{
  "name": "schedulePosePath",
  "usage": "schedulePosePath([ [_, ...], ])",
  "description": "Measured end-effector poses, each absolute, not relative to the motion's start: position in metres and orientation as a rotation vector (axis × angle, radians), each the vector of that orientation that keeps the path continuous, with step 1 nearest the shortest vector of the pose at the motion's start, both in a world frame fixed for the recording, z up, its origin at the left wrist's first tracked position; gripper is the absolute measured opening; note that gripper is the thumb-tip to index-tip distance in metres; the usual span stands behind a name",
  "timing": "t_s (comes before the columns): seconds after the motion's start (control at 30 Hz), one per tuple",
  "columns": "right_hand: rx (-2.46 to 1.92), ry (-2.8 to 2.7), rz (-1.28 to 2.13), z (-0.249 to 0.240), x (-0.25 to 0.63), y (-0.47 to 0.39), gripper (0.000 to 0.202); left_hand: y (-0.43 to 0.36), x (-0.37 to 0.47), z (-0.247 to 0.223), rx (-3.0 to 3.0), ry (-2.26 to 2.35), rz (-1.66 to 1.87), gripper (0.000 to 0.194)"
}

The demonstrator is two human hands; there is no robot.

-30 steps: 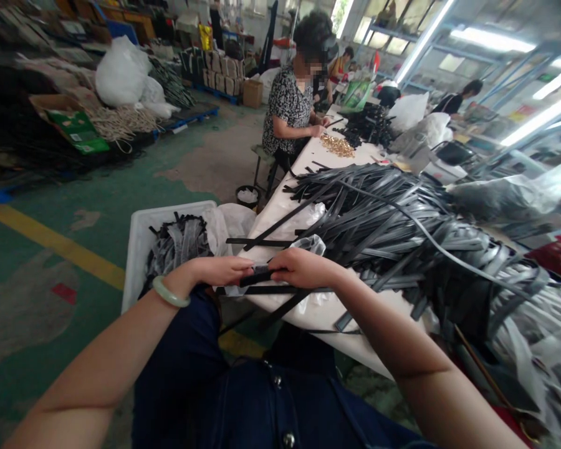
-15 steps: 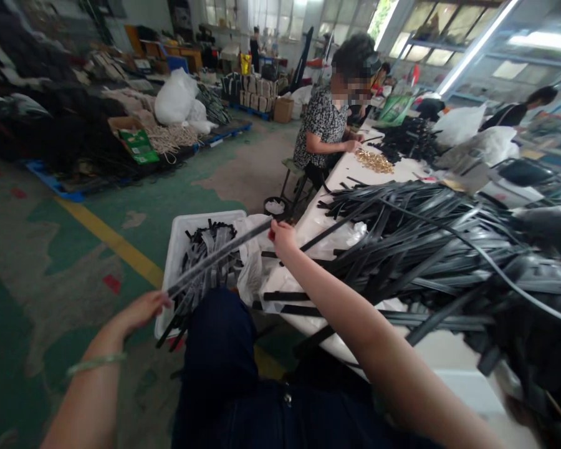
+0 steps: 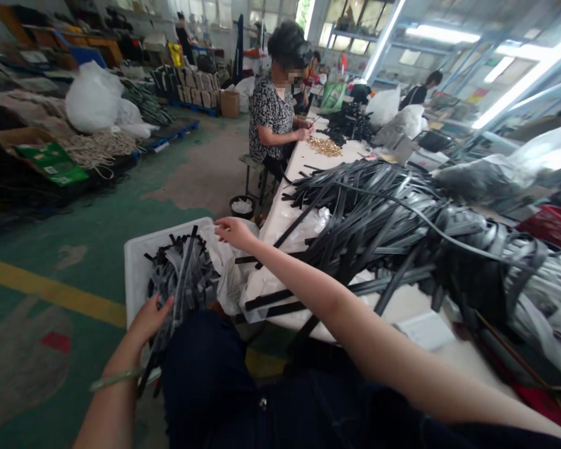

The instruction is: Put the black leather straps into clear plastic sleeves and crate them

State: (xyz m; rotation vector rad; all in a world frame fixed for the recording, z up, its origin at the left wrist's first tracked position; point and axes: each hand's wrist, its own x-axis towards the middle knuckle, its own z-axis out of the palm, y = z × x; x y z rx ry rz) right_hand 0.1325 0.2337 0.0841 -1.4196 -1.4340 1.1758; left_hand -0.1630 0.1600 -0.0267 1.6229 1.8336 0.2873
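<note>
In the head view, a white plastic tub (image 3: 133, 262) holds a heap of black and grey strips (image 3: 187, 268). My left hand (image 3: 152, 318) is over the tub's near side, touching or just above the strips, its thumb and index finger apart. My right hand (image 3: 236, 234) is in the air above the tub's right edge, with fingers stretched out and nothing in them. Below it, a crumpled clear plastic bag (image 3: 227, 274) hangs between the tub and the table. A large pile of long black strips (image 3: 374, 218) lies on the white table (image 3: 275, 274) to the right.
Across the table corner a co-worker (image 3: 275, 106) sits on a stool, hands near a pile of small gold-coloured pieces (image 3: 325, 146). A small black bin (image 3: 242, 206) stands on the floor. A red basket (image 3: 551, 227) is at the far right. My knee (image 3: 206, 355) is close to the tub.
The strip stretched between my hands has been let go and lies over the tub's heap. My right hand has opened. The view has turned to the right.
</note>
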Motion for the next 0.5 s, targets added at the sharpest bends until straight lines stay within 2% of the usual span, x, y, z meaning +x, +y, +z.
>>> schedulePosePath([
  [0.1,-1.442,-1.638,1.114,0.077,0.205,0.18,0.007,0.177,-0.1,0.012,1.893,1.283,0.259,0.057],
  [0.17,-1.457,-1.731,1.067,0.072,0.247,0.134,0.009,0.174,-0.055,0.034,2.124,0.899,0.179,0.046],
  [0.23,-1.429,-1.963,0.894,0.067,0.276,0.092,0.018,0.168,-0.018,0.044,2.258,0.707,0.092,0.051],
  [0.37,-1.429,-2.325,0.351,0.057,0.292,0.047,0.038,0.169,0.016,0.03,2.039,0.84,-0.086,0.061],
  [0.5,-1.645,-2.38,0.015,0.041,0.292,0.052,0.05,0.178,0.019,0.017,1.897,0.998,-0.164,0.046],
])
